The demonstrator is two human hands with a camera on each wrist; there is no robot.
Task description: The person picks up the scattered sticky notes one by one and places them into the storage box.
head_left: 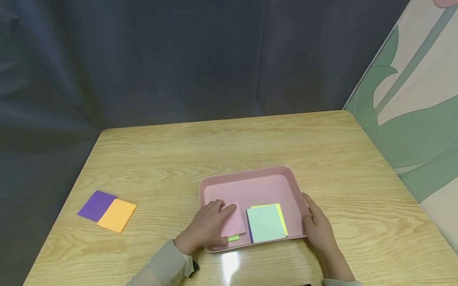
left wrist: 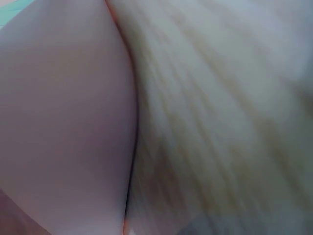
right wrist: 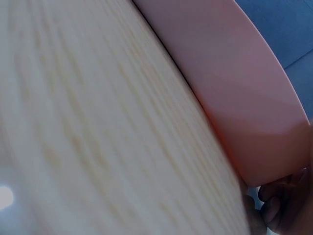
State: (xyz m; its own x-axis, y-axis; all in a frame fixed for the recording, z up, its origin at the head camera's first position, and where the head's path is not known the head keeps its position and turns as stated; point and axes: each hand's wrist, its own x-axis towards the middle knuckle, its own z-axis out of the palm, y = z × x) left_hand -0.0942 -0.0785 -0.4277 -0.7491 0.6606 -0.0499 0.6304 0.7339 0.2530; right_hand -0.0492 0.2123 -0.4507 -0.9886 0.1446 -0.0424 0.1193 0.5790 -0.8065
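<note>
A shallow pink tray (head_left: 250,188) lies on the table. My left hand (head_left: 206,227) reaches over its left wall and grips a pink sticky note pad (head_left: 234,223), fingers at the far edge and thumb at the near edge. A bright green strip (head_left: 233,238) peeks out from under that pad. My right hand (head_left: 320,228) holds the tray's right wall, thumb by the rim; its curled fingertips (right wrist: 270,208) show at the tray corner in the right wrist view. Beside the pink pad sits a mint green pad (head_left: 266,224), with yellow (head_left: 282,219) and dark blue edges showing beneath.
On the table's left side, a purple sticky note pad (head_left: 96,205) and an orange one (head_left: 117,215) lie edge to edge. The wooden table (head_left: 171,155) meets a dark curtain (head_left: 179,59) at the back and a leaf-patterned cloth (head_left: 422,131) on the right.
</note>
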